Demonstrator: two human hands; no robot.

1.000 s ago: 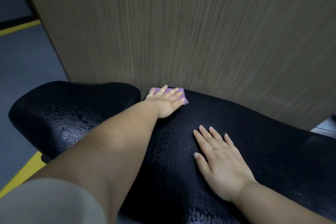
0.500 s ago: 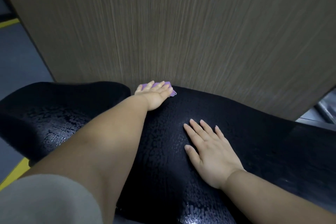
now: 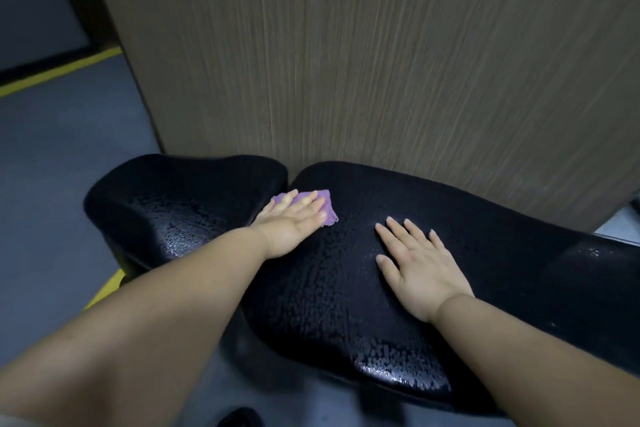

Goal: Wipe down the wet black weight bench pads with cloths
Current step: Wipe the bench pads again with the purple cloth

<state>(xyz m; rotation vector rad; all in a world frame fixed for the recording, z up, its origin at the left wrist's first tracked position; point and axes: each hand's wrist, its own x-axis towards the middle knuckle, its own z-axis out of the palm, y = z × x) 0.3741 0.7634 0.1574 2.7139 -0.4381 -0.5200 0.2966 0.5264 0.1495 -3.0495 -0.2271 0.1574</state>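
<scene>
Brown wall (image 3: 346, 62) behind wet pad (image 3: 329, 288): left hand (image 3: 291, 222) flat on purple cloth (image 3: 330, 210), right hand (image 3: 419, 263) flat alongside.

Glossy wet black vinyl pads (image 3: 329, 288) (beaded w/ droplets), soft purple cloth (image 3: 327, 206), matt woodgrain panel (image 3: 381, 62)

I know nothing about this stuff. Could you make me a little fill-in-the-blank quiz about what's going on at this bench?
1. The left hand presses a ____ cloth onto the pad.
2. The right hand lies flat on the pad, holding ____.
3. Droplets show that the pad is ____.
4. The stripe on the floor is ____.

Missing words: purple; nothing; wet; yellow.
</scene>
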